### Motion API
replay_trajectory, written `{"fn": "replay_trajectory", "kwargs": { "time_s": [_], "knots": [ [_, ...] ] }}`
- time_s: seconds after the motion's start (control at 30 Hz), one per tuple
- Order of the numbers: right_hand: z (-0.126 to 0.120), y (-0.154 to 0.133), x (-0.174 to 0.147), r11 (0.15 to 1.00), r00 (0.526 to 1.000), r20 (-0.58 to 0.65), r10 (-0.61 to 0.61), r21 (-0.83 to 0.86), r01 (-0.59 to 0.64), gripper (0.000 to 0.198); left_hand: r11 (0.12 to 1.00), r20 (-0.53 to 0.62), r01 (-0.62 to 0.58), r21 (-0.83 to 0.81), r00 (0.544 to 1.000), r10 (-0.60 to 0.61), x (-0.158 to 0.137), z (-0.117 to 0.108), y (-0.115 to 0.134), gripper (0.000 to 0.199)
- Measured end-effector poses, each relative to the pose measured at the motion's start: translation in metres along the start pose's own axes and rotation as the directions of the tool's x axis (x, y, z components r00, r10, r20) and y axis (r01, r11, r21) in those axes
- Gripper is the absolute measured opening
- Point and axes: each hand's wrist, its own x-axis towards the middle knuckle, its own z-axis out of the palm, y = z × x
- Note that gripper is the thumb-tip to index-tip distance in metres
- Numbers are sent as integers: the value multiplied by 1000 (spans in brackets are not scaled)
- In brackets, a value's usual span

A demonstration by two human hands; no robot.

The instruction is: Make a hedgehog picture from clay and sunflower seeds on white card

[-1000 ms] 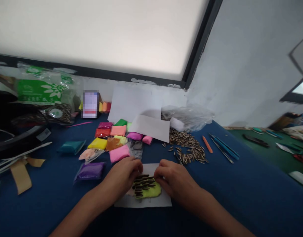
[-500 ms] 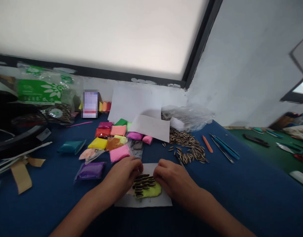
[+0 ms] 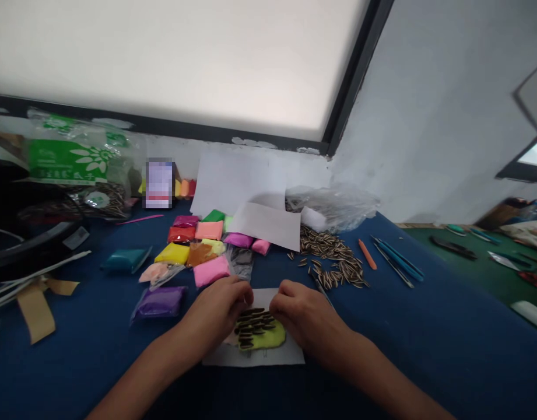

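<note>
On a sheet of white paper (image 3: 290, 357) lies a flat yellow-green clay shape (image 3: 274, 338), with a pale pink patch at its left end. Rows of dark striped sunflower seeds (image 3: 253, 326) are set in the clay, overlapping. My left hand (image 3: 224, 306) rests at the upper left edge of the clay, fingers curled together. Over the upper right edge, my right hand (image 3: 301, 312) is closed in a pinch. Whatever either hand's fingertips hold is hidden behind the fingers.
Loose sunflower seeds (image 3: 333, 256) are heaped behind my right hand. Tweezers (image 3: 399, 259) and an orange tool (image 3: 367, 254) lie further right. Coloured clay packets, among them a purple packet (image 3: 158, 302), are spread to the left. A seed bag (image 3: 76, 160) stands at the back left.
My right hand has shifted very slightly left over the clay. My left hand, the paper and the seeds look the same; the view has moved a touch.
</note>
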Motion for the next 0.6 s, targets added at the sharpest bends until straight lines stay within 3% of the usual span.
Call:
{"fn": "replay_trajectory", "kwargs": {
  "time_s": [0.2,0.3,0.5,0.6],
  "knots": [
    [-8,0,-2,997,1000,13,21,77,-22,14,1000,-3,-4,7,1000,4,0,0,0,19],
    [-15,7,-3,991,995,-17,94,101,-92,11,1000,-8,11,16,1000,-11,0,0,1,21],
    [-20,37,0,909,917,-157,367,-147,-389,14,998,-13,55,-12,998,-55,-1,0,2,30],
    [-16,47,3,886,902,-187,390,-190,-423,19,998,-16,68,-10,998,-68,-1,1,2,26]
  ]
}}
